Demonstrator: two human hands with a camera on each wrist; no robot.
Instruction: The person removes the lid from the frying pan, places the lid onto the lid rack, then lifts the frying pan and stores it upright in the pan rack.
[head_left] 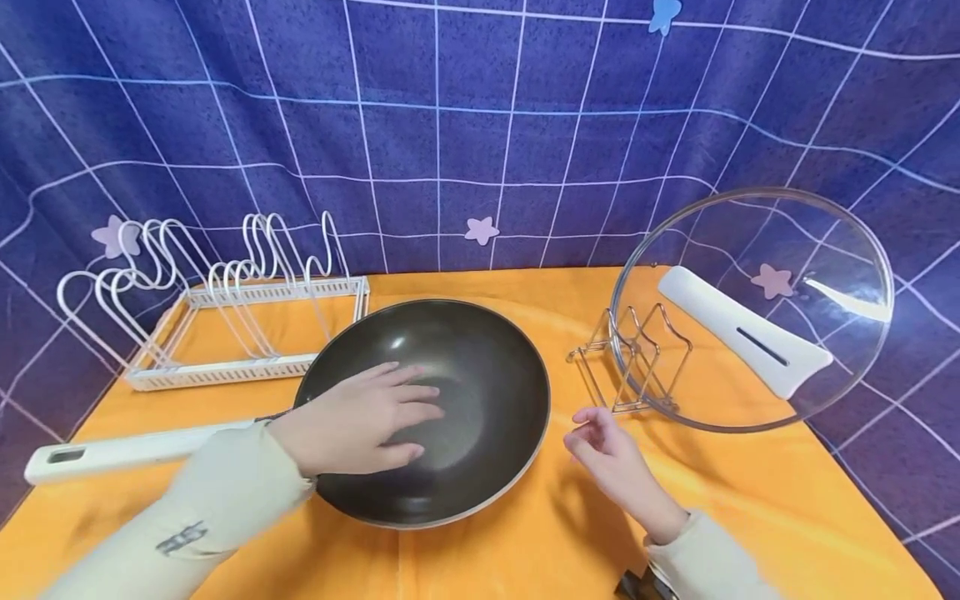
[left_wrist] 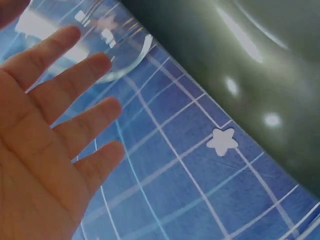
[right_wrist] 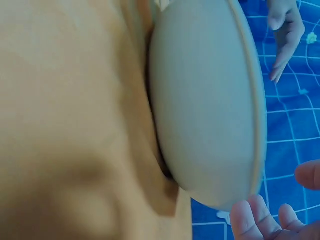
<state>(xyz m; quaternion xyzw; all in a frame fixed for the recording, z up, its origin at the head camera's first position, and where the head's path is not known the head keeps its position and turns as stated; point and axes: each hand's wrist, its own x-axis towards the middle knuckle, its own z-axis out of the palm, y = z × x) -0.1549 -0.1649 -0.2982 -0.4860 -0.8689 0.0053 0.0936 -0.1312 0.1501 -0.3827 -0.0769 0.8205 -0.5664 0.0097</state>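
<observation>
The left sleeve (head_left: pixel 242 477) bears dark lettering (head_left: pixel 182 538), illegibly blurred.

A blue cloth (head_left: pixel 480 75), gridded with pale lines (head_left: pixel 438 142) and dotted with stars (head_left: pixel 482 231), hangs behind and beside the orange-covered desk (head_left: pixel 757 492); soft shadows (head_left: pixel 600 521) fall across the desk's near part.

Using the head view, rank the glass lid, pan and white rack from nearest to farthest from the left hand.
1. Pan: below the left hand.
2. White rack: to the hand's left, farther back.
3. Glass lid: well off to the right.
</observation>
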